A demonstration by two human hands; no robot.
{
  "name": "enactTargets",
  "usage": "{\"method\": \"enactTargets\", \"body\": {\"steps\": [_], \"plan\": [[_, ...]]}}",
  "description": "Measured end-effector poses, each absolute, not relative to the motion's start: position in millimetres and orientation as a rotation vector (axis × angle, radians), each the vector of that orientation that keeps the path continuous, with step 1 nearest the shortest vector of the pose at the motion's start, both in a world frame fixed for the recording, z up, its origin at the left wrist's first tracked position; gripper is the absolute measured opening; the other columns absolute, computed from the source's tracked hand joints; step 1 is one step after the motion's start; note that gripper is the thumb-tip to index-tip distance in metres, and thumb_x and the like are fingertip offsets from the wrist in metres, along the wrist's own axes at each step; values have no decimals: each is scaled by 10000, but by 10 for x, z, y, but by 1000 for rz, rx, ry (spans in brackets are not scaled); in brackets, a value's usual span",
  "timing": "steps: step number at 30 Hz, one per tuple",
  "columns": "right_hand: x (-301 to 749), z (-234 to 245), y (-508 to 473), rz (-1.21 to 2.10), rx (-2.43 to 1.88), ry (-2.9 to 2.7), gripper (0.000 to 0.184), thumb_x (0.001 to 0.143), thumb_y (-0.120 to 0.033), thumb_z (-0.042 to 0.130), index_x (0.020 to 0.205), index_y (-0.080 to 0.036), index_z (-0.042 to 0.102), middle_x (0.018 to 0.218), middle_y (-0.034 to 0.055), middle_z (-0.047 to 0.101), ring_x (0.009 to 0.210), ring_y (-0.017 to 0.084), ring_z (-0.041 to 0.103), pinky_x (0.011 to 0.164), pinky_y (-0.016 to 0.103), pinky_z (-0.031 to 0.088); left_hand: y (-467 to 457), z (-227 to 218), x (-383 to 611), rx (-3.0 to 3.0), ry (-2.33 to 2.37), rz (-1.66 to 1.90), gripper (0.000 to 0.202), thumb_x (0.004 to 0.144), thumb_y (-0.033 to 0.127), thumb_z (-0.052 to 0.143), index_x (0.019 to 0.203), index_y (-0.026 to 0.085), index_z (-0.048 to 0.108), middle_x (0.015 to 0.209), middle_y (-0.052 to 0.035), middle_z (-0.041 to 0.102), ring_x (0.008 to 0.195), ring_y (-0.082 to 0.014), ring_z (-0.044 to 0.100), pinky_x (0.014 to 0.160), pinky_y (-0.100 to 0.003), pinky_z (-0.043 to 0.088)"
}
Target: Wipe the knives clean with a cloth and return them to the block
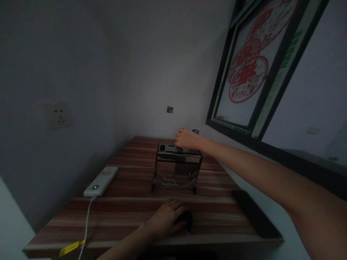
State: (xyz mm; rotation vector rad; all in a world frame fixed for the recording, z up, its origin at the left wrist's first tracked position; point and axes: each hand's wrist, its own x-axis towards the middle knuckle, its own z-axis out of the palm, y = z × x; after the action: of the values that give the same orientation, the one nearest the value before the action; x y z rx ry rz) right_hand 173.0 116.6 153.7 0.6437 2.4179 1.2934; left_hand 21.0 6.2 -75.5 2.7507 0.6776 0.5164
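1. The right hand (187, 139) reaches out to the far top edge of the box (176, 173), fingers curled on its lid (169, 148). The dim light hides whether they pinch anything.
2. The left hand (165, 218) lies cupped over a dark lump (187, 219) at the table's (130, 213) near edge. I cannot tell how firm its grip is.
3. The box stands upright mid-table, lid on, not lifted, so nothing appears opened or moved yet.
4. A power bank (101, 181) lies to the left and a dark slab (255, 215) to the right, both apart from the hands.
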Motion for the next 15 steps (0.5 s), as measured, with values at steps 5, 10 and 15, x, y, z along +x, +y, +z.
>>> {"method": "enactTargets", "body": {"steps": [5, 10, 15], "plan": [[1720, 1541, 1146, 1290, 648, 2411, 144, 845, -111, 575, 788, -168, 695, 778, 49, 719, 812, 184, 600, 737, 322, 328, 52, -737, 211, 2743, 682, 499, 399, 823, 277, 625, 1203, 256, 502, 1170, -43, 599, 1090, -233, 535, 964, -363, 412], [1721, 1544, 1131, 1299, 658, 2400, 149, 856, -111, 563, 808, -168, 692, 778, 52, 719, 816, 180, 602, 754, 323, 332, 48, -726, 211, 2721, 692, 500, 392, 821, 267, 608, 1197, 256, 501, 1169, -46, 595, 1093, -237, 532, 967, -374, 406], [1715, 1538, 1126, 1305, 667, 2395, 157, 865, -117, 555, 818, -170, 695, 786, 51, 718, 828, 189, 607, 763, 329, 341, 49, -710, 205, 2718, 653, 483, 452, 773, 179, 567, 1211, 262, 491, 1178, -45, 587, 1099, -233, 521, 979, -372, 390]]}}
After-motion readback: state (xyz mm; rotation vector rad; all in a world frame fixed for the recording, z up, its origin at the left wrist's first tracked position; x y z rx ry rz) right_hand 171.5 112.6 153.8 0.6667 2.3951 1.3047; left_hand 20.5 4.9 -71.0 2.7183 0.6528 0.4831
